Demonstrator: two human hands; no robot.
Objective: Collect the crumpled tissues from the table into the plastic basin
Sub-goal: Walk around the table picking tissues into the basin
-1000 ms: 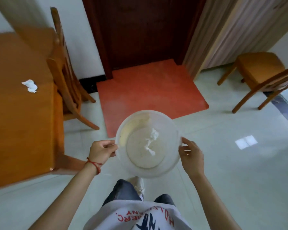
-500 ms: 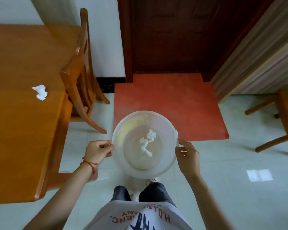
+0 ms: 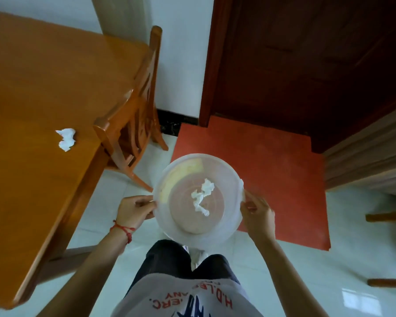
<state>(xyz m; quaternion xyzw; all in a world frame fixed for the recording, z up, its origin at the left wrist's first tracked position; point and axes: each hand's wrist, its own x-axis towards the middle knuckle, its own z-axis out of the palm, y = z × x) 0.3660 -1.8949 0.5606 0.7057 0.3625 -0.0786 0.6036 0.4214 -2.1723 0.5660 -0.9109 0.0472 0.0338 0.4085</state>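
Observation:
I hold a translucent plastic basin (image 3: 231, 179) in front of me above the floor, gripped at its rim on both sides. My left hand (image 3: 134, 210) pinches the left rim and my right hand (image 3: 256, 213) holds the right rim. A crumpled white tissue (image 3: 202, 196) lies on the basin's bottom. Another crumpled tissue (image 3: 66, 138) rests on the wooden table (image 3: 32, 88) to my left, near its right edge.
A wooden chair (image 3: 133, 110) stands tucked against the table's right side, between the table and the basin. A red mat (image 3: 272, 170) lies before a dark door (image 3: 306, 53). Legs of another chair (image 3: 386, 217) show at the right edge.
The view has turned left, so the table and its tissue sit closer to centre. Both hands keep their hold on the basin, and the tissue inside has shifted slightly.

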